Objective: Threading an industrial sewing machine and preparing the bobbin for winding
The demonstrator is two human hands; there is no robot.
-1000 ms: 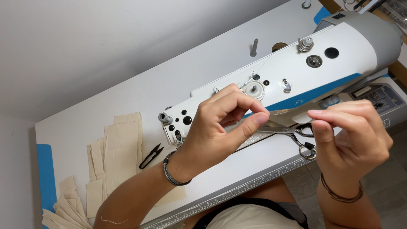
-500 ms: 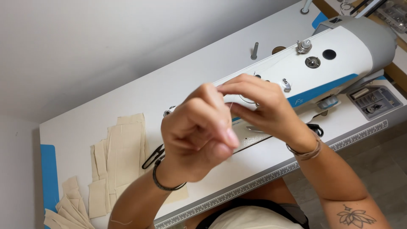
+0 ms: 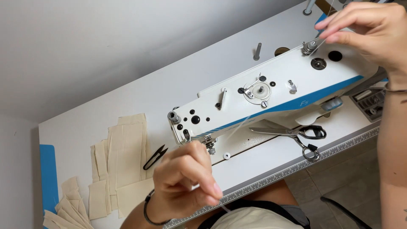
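Your left hand is low in the view, in front of the needle end of the white and blue sewing machine. Its fingers are curled in tight, with thumb and forefinger pinched together on a fine pale thread. A faint blurred length of it slants up from your hand toward the machine's underside, and a short bit shows below your fingertips near the table edge.

Your right hand is up at the far right, above the top of the machine. Thumb and forefinger are closed on the same kind of thread, right beside the metal thread guide post on the machine's top. The round tension disc sits just below that post.

On the white table, black-handled fabric scissors lie under the machine arm, blades pointing left. A small black thread snip lies just left of your left hand, touching the edge of a stack of cream fabric pieces. More cream strips fan out at the lower left corner, next to a blue strip on the table's end. A ruler strip runs along the near edge of the table. A small white button-like disc rests on the machine bed close to your left hand.
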